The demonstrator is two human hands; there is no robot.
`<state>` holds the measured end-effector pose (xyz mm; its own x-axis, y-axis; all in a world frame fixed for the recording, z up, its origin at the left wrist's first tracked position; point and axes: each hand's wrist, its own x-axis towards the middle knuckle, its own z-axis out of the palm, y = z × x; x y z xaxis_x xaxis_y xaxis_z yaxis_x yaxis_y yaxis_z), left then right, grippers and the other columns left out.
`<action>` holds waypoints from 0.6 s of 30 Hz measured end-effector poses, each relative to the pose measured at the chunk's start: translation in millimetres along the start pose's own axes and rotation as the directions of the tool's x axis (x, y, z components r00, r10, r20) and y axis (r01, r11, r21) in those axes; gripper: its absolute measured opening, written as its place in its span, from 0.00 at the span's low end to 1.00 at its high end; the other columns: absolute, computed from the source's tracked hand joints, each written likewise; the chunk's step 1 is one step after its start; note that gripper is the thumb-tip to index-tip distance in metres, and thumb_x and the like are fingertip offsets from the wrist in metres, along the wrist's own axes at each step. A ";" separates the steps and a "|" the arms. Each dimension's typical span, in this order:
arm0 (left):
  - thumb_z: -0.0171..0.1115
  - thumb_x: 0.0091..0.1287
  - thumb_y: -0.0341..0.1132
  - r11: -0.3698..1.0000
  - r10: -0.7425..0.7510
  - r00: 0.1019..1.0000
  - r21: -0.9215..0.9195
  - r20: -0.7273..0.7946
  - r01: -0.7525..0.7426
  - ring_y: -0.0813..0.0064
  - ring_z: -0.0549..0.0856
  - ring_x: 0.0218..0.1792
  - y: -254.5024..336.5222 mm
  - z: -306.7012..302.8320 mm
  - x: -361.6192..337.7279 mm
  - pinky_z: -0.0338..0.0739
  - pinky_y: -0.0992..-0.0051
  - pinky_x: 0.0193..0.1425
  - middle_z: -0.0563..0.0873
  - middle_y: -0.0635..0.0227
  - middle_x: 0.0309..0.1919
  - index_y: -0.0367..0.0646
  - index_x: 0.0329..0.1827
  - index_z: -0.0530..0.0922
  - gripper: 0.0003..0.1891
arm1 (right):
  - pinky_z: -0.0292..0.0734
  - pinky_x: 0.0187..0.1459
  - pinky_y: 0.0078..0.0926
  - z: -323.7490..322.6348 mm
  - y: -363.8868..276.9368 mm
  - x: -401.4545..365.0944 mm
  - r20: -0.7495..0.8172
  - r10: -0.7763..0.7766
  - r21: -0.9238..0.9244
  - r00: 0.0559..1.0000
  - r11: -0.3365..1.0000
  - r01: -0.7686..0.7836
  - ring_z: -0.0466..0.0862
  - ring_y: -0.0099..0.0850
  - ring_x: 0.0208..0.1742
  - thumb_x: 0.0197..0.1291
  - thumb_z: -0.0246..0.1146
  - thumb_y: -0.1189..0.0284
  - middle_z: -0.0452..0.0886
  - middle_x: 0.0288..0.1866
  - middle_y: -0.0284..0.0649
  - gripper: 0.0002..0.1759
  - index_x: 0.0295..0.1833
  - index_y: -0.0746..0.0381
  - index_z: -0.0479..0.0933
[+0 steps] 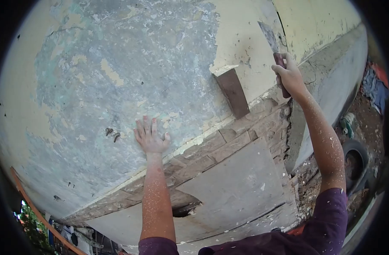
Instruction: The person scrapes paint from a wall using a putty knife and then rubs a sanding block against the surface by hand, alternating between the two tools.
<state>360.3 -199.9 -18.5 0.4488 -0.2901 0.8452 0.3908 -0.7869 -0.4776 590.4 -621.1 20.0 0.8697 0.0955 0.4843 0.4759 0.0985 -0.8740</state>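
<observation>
My left hand (152,138) lies flat against the wall (131,76), its fingers spread and the arm dusted with pale flakes. Around it the surface is scraped to bluish grey, with patches of cream paint left. In my right hand (291,76) is a scraper (269,37), held by its dark reddish-brown handle with the blade pointing up and to the left. The blade overlaps the cream-painted part of the wall (241,38) near a dark vertical crack. Paint flakes also speckle the right forearm.
A brown block (232,91) juts from the wall between my hands. Below runs a brick ledge (211,146) above a grey slab (241,174) with a broken hole (187,208). Rusty bolts (113,134) stick out left of my left hand. A tyre (354,163) lies at right.
</observation>
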 end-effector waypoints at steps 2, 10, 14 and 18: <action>0.45 0.63 0.57 0.999 0.012 1.000 0.034 0.019 -0.013 0.45 0.57 0.73 0.5 -1.6 0.1 0.47 0.46 0.72 0.60 0.56 0.74 0.53 0.73 0.60 0.35 | 0.75 0.26 0.31 -7.1 -1.3 -2.2 0.042 0.012 -0.089 0.999 0.996 -0.008 0.80 0.29 0.25 0.64 0.57 0.66 0.76 0.26 0.43 0.24 0.64 0.61 0.66; 0.48 0.60 0.55 0.999 0.011 0.999 0.036 0.030 -0.012 0.42 0.56 0.73 5.3 -3.9 0.9 0.48 0.44 0.71 0.60 0.55 0.73 0.51 0.71 0.61 0.35 | 0.74 0.47 0.45 1.2 14.2 2.5 -0.083 -0.340 -0.315 0.937 0.901 0.299 0.81 0.53 0.46 0.65 0.55 0.67 0.81 0.43 0.56 0.24 0.67 0.56 0.67; 0.57 0.52 0.51 1.000 -0.008 0.999 0.005 0.049 0.008 0.42 0.56 0.73 2.1 -4.6 0.4 0.48 0.42 0.72 0.60 0.56 0.73 0.51 0.69 0.63 0.38 | 0.75 0.43 0.47 19.8 14.2 9.7 -0.007 -0.495 -0.414 0.869 0.793 0.448 0.82 0.53 0.40 0.67 0.54 0.65 0.81 0.37 0.56 0.24 0.68 0.50 0.67; 0.58 0.51 0.51 0.999 -0.042 0.997 -0.013 0.068 0.043 0.43 0.56 0.73 1.6 -6.1 1.5 0.48 0.42 0.72 0.61 0.57 0.73 0.52 0.69 0.63 0.39 | 0.76 0.38 0.50 33.1 -1.5 25.9 0.039 -0.328 -0.560 0.944 0.775 0.292 0.82 0.54 0.36 0.69 0.52 0.62 0.81 0.33 0.55 0.23 0.69 0.47 0.67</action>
<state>356.7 -205.0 -16.5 0.4852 -0.2192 0.8465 0.3994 -0.8056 -0.4376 607.9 -586.0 35.2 0.6597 0.0963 0.7453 0.6966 -0.4506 -0.5583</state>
